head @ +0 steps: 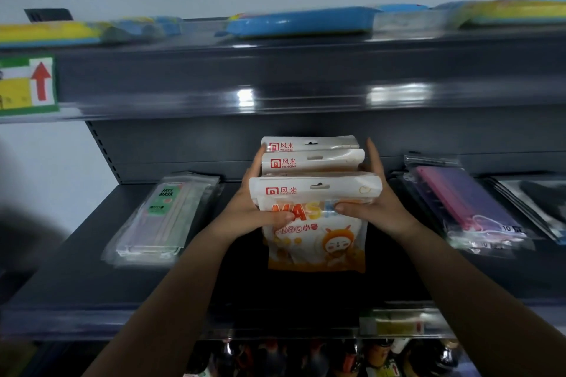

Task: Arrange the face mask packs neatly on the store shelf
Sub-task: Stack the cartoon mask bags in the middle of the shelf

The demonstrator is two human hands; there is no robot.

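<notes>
Three white-and-orange face mask packs [315, 223] stand upright in a row over the middle of the dark shelf [76, 269], one behind another. My left hand [254, 211] grips their left side, thumb across the front pack. My right hand [367, 202] grips the right side, thumb on the front pack and fingers stretched back along the rear packs. The front pack shows a cartoon figure and orange lettering.
A stack of clear packs with a green label [159, 220] lies to the left. Purple and pink mask packs [465, 211] lie to the right, with dark packs [539, 202] beyond. Blue and yellow packs [300, 21] sit on the upper shelf. Bottles [321, 358] stand below.
</notes>
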